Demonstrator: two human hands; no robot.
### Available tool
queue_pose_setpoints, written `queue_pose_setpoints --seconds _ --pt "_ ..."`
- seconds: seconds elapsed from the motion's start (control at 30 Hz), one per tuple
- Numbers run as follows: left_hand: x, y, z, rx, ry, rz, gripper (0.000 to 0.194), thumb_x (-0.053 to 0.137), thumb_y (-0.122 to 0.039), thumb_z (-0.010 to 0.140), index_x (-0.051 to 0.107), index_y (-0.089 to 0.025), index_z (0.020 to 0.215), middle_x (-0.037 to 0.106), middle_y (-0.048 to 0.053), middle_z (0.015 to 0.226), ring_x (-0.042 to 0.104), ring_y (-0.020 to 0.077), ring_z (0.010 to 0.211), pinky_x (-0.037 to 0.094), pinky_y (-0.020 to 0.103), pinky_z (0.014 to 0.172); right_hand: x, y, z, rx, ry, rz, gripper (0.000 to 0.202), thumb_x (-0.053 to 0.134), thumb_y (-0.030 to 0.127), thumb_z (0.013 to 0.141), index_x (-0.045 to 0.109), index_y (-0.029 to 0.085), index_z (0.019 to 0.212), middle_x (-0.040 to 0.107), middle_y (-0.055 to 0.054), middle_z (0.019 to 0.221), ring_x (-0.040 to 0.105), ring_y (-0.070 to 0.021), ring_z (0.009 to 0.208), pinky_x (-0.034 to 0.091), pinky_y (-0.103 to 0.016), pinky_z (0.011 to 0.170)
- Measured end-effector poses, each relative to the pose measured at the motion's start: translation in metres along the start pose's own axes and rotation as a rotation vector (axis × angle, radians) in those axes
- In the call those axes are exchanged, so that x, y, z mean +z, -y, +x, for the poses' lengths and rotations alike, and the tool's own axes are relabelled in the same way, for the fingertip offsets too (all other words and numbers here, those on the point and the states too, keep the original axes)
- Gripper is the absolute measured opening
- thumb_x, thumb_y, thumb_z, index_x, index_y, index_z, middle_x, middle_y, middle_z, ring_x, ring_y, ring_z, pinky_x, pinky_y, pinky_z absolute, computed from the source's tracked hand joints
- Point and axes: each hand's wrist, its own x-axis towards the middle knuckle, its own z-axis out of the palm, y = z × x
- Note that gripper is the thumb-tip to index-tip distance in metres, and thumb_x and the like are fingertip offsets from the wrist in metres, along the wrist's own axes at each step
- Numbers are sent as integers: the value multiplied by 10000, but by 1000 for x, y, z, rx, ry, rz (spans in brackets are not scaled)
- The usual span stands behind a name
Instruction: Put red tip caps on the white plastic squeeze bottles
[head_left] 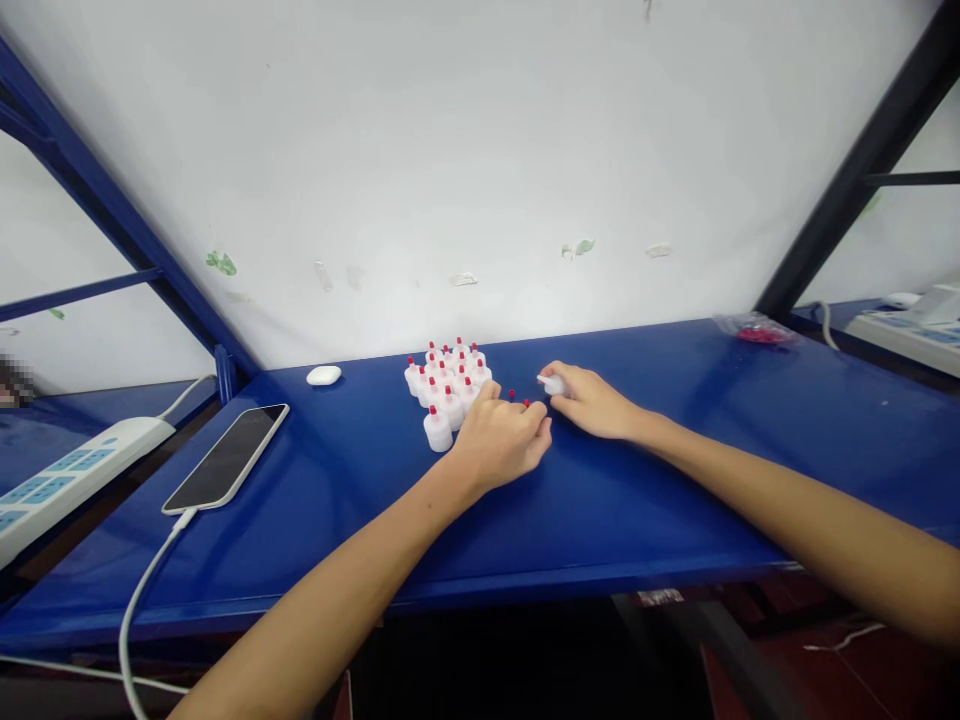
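Note:
In my right hand (589, 400) is a small white dropper bottle (553, 385), tilted so that its bare white nozzle points left. My left hand (502, 435) has its fingers curled together just above the table. A red cap (526, 403) shows right at its fingertips; whether they pinch it I cannot tell. Another loose red cap (511, 393) lies between the two hands. Beside my left hand stands a tight cluster of upright white bottles (450, 405) with red caps on, partly hidden by that hand.
A clear plastic bag with red pieces (761, 333) lies at the table's back right. On the left are a white earphone case (324, 375), a phone (229, 458) with a charging cable (142, 590), and a white power strip (82, 470). A wall (480, 180) closes off the blue table's back.

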Motion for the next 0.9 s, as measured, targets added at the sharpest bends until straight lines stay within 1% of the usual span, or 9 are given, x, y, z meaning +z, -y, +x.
queue_pose_setpoints --seconds 0.1,0.23,0.33,0.47,0.57,0.67,0.73,0.83,0.9 --pt "7 1 5 37 19 0 365 340 -235 991 646 -161 807 666 68 723 575 173 641 376 373 791 2 -7 3 47 -11 45 368 523 145 753 586 193 1113 702 -72 1031 636 -224 870 453 -342 804" --pt "12 7 10 50 53 88 219 439 -230 950 641 -148 928 625 108 952 575 235 860 378 364 740 3 -13 6 67 -56 115 386 528 148 760 608 197 1134 704 -72 1110 636 -239 961 450 -358 869" --pt "13 10 9 39 97 139 191 481 -252 942 641 -148 957 593 119 1008 538 277 967 377 381 763 5 -14 7 79 -108 125 369 502 159 767 606 189 1119 699 -66 1025 624 -224 878 446 -339 807" --pt "14 11 7 34 128 135 202 460 -227 957 650 -160 980 592 110 984 524 275 968 368 391 789 4 -9 7 98 -210 143 318 465 174 756 608 190 1040 641 -27 818 556 -187 697 405 -302 673" --pt "12 11 7 15 144 129 206 456 -220 961 644 -161 1018 601 109 992 525 268 960 366 389 790 1 -2 4 104 -188 192 264 480 201 726 608 193 957 574 5 696 503 -168 614 367 -288 610" --pt "11 11 6 -10 144 128 216 455 -232 964 640 -161 1049 605 111 1013 527 271 965 369 394 786 -2 6 1 68 -127 224 164 506 244 724 590 191 855 549 15 669 482 -160 615 347 -286 607" --pt "11 11 6 -12 140 128 219 448 -228 967 649 -161 1020 605 110 1004 529 272 967 370 397 787 -3 11 -1 43 -101 248 136 514 295 763 568 193 836 543 18 682 473 -156 629 336 -285 613" --pt "13 12 4 -8 130 127 207 453 -215 966 653 -161 969 608 104 981 533 266 959 374 391 782 -1 13 -2 49 -88 296 195 466 374 853 549 198 847 546 18 699 481 -157 645 337 -285 623" --pt "15 14 2 -21 100 109 181 477 -219 959 650 -165 951 613 93 975 536 259 945 379 382 769 0 13 -2 65 -85 324 217 413 366 885 545 199 842 551 14 702 495 -161 656 345 -289 635"
